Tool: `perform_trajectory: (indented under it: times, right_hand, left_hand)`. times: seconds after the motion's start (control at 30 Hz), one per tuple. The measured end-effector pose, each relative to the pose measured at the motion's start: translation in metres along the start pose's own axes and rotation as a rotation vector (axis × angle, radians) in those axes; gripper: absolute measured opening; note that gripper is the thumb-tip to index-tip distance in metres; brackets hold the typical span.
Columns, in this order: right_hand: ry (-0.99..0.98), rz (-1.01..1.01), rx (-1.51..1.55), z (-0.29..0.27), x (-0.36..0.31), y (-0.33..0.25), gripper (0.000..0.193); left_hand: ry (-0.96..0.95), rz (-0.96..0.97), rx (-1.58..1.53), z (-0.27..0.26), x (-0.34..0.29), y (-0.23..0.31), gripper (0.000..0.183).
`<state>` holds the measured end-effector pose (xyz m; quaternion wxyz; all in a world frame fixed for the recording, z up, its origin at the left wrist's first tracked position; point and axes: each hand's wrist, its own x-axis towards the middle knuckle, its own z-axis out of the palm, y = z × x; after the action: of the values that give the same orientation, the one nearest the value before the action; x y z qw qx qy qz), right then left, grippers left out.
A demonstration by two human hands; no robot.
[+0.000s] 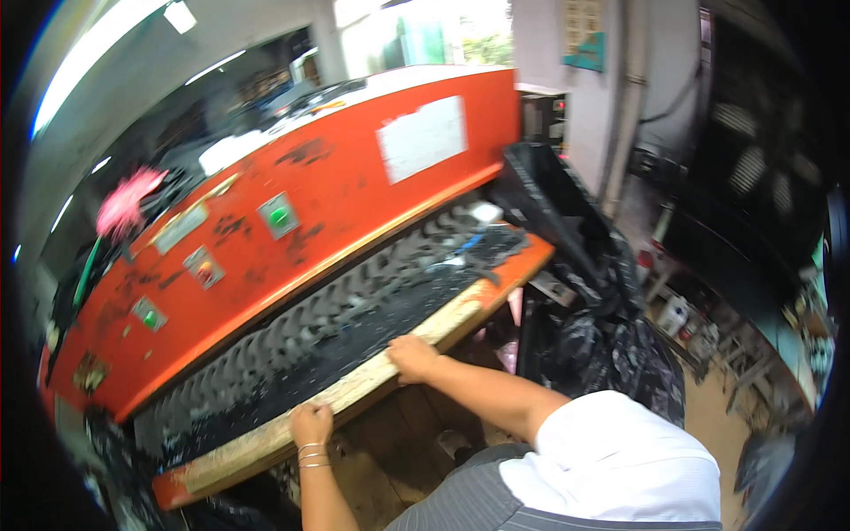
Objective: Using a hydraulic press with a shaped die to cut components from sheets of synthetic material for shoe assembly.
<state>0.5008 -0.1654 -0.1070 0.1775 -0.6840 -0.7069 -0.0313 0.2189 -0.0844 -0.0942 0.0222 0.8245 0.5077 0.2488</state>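
Note:
A worn, pale wooden-looking rail [367, 373] with red-orange ends runs along the front of a big orange machine [345, 159]. My left hand [312, 423], with thin bracelets at the wrist, is closed over the rail left of centre. Further right along it, my right hand [412, 358] is closed over the same rail. Behind the rail lies a black bed [305, 376] strewn with small light bits. Along the bed runs a row of curved grey pieces [310, 314]. Part of each hand's fingers is hidden behind the rail.
Black plastic bags [611, 354] bulge at the machine's right end, another [119, 460] at its left. Green and red buttons [279, 217] sit on the orange panel. A pink bundle [128, 205] lies on top. Wooden boards [390, 469] are below the rail.

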Motion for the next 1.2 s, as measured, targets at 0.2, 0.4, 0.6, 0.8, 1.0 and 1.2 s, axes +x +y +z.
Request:
perform_trajectory:
  times: [0.2, 0.4, 0.6, 0.8, 1.0, 1.2]
  right_hand:
    - [-0.637, -0.019, 0.068, -0.065, 0.004, 0.015, 0.055]
    - [-0.120, -0.336, 0.481, -0.076, 0.159, -0.022, 0.032]
    - [-0.586, -0.128, -0.076, -0.046, 0.309, -0.061, 0.043]
    - [-0.861, -0.140, -0.001, -0.040, 0.371, -0.039, 0.031]
    - [-0.407, -0.113, 1.264, -0.048, 0.331, 0.026, 0.019]
    - [-0.271, -0.184, 0.388, -0.086, 0.306, -0.009, 0.018]
  left_hand:
    - [-0.549, 0.004, -0.014, -0.031, 0.033, 0.026, 0.052]
    - [0.351, 0.069, -0.161, -0.014, 0.133, 0.021, 0.033]
    - [0.169, 0.008, -0.050, 0.018, 0.180, -0.007, 0.037]
    - [0.337, 0.015, -0.588, -0.009, 0.222, 0.019, 0.043]
    - [0.075, 0.290, -0.320, 0.036, 0.213, 0.004, 0.027]
    - [-0.285, 0.060, 0.001, 0.020, 0.255, 0.019, 0.044]
